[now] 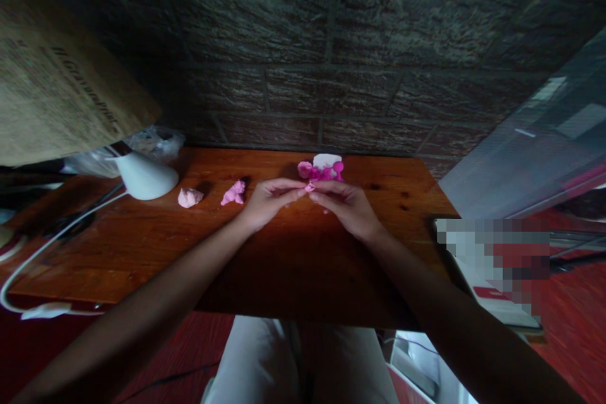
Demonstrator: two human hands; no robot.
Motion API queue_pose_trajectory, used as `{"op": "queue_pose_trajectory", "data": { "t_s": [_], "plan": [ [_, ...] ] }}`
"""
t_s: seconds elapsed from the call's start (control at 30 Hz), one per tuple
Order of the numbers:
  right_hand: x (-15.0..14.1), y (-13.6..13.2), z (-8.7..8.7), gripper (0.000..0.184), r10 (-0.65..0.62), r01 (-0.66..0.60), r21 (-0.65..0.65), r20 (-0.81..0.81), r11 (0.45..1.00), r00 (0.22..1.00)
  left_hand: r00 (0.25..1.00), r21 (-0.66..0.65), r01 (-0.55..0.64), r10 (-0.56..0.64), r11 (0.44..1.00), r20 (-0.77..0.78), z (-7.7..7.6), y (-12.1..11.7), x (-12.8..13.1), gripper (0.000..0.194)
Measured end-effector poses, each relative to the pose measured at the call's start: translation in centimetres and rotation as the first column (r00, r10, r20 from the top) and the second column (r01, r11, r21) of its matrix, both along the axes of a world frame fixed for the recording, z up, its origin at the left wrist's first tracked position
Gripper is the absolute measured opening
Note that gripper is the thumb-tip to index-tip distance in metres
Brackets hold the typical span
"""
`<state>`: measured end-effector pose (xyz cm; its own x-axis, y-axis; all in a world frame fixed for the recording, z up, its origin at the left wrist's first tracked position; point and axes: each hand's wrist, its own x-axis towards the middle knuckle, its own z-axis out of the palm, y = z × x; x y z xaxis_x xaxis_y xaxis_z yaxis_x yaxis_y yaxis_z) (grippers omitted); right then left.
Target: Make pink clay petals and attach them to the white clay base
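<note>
Over the middle of the wooden table, my left hand (271, 201) and my right hand (346, 203) meet at the fingertips. Both pinch one small piece of pink clay (309, 187) between thumbs and forefingers. Just behind the hands stand several magenta and pink clay shapes (322, 173), partly covered by my fingers, with a whitish flat piece (327, 161) at their back. To the left of my left hand lies a rough pink clay lump (233, 192). Farther left is a paler pink lump (190, 197).
A lamp with a white base (146, 175) and a printed paper-like shade (61, 76) takes up the left side, its white cord (61, 233) hanging over the edge. A crumpled plastic bag (158, 141) lies behind it. A brick wall (293, 50) backs the wooden table (142, 252).
</note>
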<state>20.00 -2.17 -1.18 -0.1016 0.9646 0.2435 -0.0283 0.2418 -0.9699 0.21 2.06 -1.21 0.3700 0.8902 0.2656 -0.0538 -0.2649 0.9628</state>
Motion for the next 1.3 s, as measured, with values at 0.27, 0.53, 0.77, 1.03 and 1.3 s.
{"op": "queue_pose_trajectory", "data": {
  "t_s": [0.27, 0.53, 0.77, 1.03, 1.3],
  "plan": [
    [0.10, -0.05, 0.05, 0.034, -0.022, 0.020, -0.077, -0.019, 0.997, 1.000, 0.999, 0.057, 0.024, -0.022, 0.998, -0.031, -0.02, -0.05, 0.13, 0.034],
    [0.06, -0.03, -0.06, 0.028, -0.026, 0.026, -0.072, -0.008, 0.997, 1.000, 0.999, 0.032, -0.022, 0.024, 0.999, -0.049, 0.08, -0.12, 0.03, 0.031],
    [-0.16, -0.12, 0.21, 0.032, -0.030, 0.027, -0.115, -0.022, 0.993, 0.999, 0.998, -0.010, -0.068, 0.068, 0.998, -0.004, 0.11, -0.20, 0.21, 0.032],
    [-0.27, -0.24, 0.41, 0.034, -0.036, 0.031, -0.126, -0.039, 0.992, 0.999, 0.996, 0.009, -0.071, 0.071, 0.997, -0.051, 0.23, -0.31, 0.11, 0.035],
    [-0.23, -0.38, 0.30, 0.029, -0.015, 0.011, -0.071, -0.047, 0.997, 0.999, 0.996, 0.020, -0.074, 0.075, 0.997, -0.041, 0.36, -0.34, 0.18, 0.033]
  ]
}}
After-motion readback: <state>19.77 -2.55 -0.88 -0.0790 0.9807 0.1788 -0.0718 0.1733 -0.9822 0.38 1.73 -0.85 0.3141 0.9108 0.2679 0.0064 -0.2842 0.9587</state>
